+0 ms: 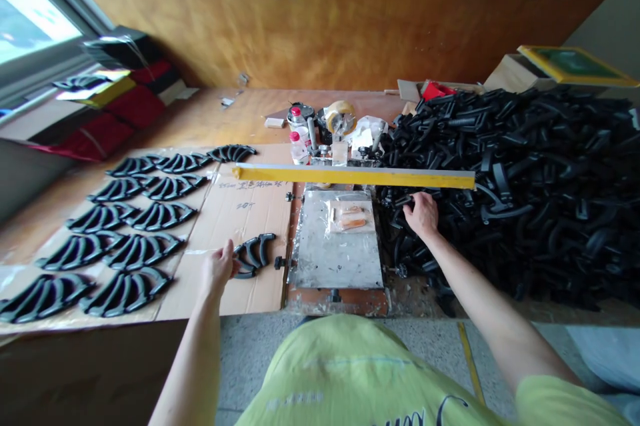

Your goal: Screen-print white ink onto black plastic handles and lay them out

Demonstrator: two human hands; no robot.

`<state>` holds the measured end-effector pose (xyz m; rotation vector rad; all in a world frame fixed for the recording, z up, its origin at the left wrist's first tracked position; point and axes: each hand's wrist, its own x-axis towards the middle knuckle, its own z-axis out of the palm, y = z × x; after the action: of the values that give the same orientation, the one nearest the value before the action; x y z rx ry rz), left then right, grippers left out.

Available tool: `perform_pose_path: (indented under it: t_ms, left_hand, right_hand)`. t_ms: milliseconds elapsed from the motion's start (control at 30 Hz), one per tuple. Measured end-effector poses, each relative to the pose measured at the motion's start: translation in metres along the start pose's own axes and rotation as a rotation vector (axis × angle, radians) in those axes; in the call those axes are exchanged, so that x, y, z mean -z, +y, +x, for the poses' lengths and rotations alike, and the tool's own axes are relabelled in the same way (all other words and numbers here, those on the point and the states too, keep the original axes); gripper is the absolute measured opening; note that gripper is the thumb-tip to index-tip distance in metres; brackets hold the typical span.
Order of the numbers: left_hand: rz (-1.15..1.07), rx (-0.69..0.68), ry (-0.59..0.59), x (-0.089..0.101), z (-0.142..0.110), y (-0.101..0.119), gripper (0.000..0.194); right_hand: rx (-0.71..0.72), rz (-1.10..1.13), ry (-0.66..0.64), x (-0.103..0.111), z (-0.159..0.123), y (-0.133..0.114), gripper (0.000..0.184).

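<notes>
Head view: left hand [216,271] near the front edge of the cardboard sheet [235,213], fingers closed on a black curved handle piece [254,254] lying flat there; right hand [421,214] at the left edge of the heap of black parts [525,193], fingers curled into it, grip on any one part not discernible. Step judged: laying one piece out while fetching another; next calls for a free spot beside the rows of laid-out pieces [120,233]. Metal plate [337,246] between hands, yellow bar [353,175] across above, bottles [299,136] behind.
</notes>
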<state>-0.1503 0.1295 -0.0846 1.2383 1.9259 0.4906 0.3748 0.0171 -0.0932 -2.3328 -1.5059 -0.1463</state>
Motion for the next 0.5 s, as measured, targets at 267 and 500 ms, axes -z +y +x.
perform_pose_path:
  t_ms: [267, 500]
  left_hand:
    - [-0.491, -0.517, -0.171, -0.03, -0.052, 0.154, 0.044]
    - [-0.751, -0.684, -0.169, -0.037, -0.077, 0.216, 0.037]
  right_hand:
    - [0.572, 0.398, -0.157, -0.039, -0.001, -0.102, 0.014]
    - [0.626, 0.426, -0.215, -0.052, -0.009, -0.11, 0.036]
